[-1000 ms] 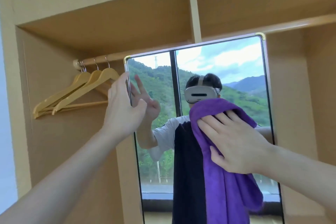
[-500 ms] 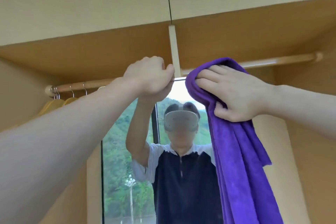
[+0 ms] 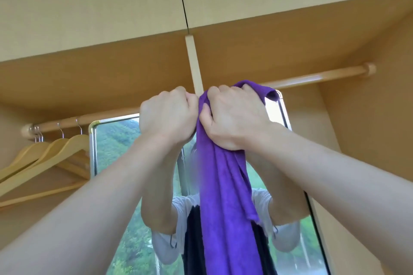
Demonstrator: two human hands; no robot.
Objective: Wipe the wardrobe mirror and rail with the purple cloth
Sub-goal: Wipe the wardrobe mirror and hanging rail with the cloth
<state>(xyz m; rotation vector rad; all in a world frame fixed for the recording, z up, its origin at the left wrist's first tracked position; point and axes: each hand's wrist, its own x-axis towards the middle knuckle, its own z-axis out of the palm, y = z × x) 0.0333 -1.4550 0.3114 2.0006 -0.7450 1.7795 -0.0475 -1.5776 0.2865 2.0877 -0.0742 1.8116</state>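
Gripping the purple cloth with my right hand at the mirror's top edge under the rail; my left hand fists beside it, its hold hidden.

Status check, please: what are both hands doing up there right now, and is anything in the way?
Left hand gripping mirror top edge. Right hand holds purple cloth at mirror top. Rail just above; hangers far left, clear.
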